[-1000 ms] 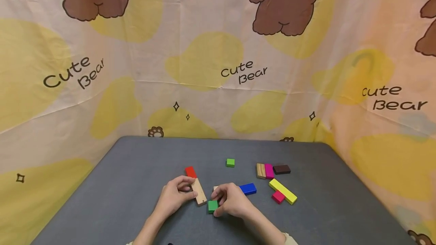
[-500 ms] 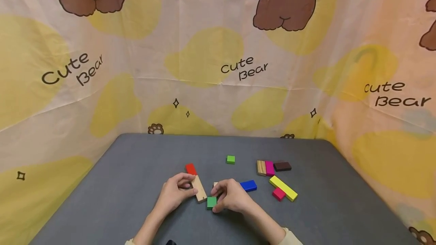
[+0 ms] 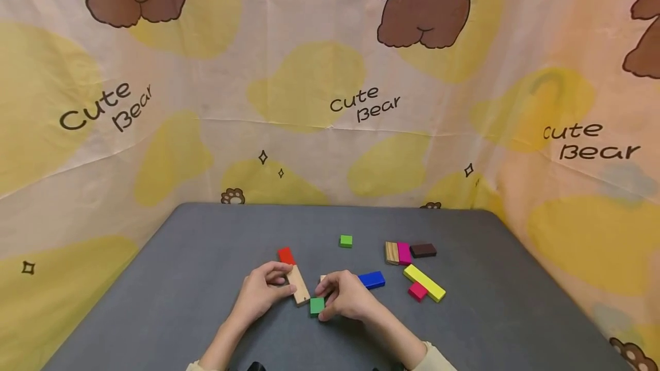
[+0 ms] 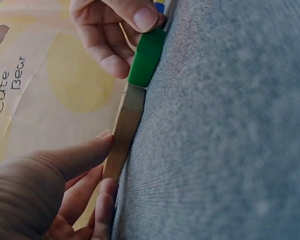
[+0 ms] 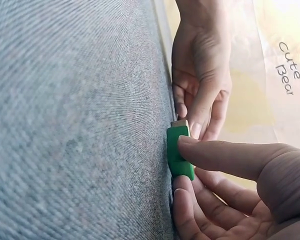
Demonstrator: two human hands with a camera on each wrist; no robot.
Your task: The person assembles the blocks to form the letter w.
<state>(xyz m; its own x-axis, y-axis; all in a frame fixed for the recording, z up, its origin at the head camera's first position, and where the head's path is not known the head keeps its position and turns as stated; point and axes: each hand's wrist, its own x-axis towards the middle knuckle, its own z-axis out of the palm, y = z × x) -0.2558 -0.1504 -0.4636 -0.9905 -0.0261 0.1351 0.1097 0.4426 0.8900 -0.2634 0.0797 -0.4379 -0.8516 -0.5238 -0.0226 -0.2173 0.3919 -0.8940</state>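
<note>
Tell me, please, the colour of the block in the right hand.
The block is green, clearest in the left wrist view.

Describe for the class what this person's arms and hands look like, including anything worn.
The left hand and right hand are bare, with no gloves or rings showing. Both sleeves are pale cream: the left sleeve just peeks in at the bottom of the head view, while more of the right sleeve shows. No pattern can be made out on either.
</note>
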